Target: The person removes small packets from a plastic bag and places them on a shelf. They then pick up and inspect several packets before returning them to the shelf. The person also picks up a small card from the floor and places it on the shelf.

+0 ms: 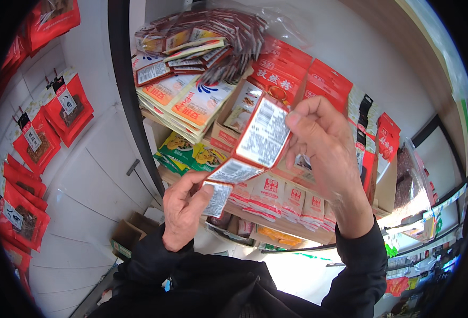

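A joined strip of small sachets (263,131) with white label backs and dark red edges is stretched between my two hands. My left hand (186,210) pinches its lower end between thumb and fingers. The upper end is gripped at its right edge by my right hand (325,143). The strip bends where the sachets join, and each label bears print and a barcode. Behind it, on the shelf, lies a heap of similar sachets (234,31), partly inside a clear plastic bag (285,24). Flat Angel packets (198,103) are stacked beneath that heap.
Red packets (281,71) stand in cardboard boxes along the shelf. Lower shelves hold green and yellow packets (194,153) and white-and-red bags (271,194). Red spice packets (69,105) hang on the left wall. A dark upright post (124,79) borders the shelf. An open carton (132,232) sits low at left.
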A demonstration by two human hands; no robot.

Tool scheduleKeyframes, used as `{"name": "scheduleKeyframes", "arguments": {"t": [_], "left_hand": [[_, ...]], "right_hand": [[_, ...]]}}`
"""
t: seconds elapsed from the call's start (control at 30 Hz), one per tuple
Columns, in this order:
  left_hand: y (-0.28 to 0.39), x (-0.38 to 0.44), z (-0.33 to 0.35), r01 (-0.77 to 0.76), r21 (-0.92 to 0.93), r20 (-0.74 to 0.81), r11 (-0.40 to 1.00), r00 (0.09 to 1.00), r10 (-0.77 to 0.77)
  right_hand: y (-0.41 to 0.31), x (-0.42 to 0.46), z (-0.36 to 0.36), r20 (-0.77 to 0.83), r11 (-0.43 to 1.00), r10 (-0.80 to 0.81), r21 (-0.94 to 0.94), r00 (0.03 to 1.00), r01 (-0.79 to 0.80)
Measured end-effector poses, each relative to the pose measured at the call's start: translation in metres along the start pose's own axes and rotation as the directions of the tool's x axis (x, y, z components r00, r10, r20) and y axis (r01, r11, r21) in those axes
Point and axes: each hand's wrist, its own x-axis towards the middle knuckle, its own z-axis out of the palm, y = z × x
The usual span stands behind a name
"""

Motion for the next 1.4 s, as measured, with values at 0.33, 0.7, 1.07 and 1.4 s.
{"name": "scheduleKeyframes", "arguments": {"t": [0.33,0.7,1.07,1.4], "left_hand": [[-0.009,-0.038,0.021,0.319,-0.386,0.338,0.866,0.922,-0.189],[0.0,-0.026,0.02,-0.169,0.241,0.144,0.956,0.98,0.138],[-0.005,-0.029,-0.002,-0.23,0.28,-0.116,0.932,0.956,0.27],[0.001,-0.021,-0.004,-0.347,0.147,-0.09,0.926,0.928,0.362]], "right_hand": [[0.012,-0.024,-0.013,-0.023,0.994,-0.046,-0.097,0.999,0.043],[0.004,-0.039,-0.017,0.141,0.977,-0.191,-0.065,0.971,0.202],[0.011,-0.067,-0.026,0.76,0.82,-0.36,-0.019,0.541,0.572],[0.011,-0.065,-0.017,0.755,0.809,-0.32,-0.098,0.573,0.58]]}}
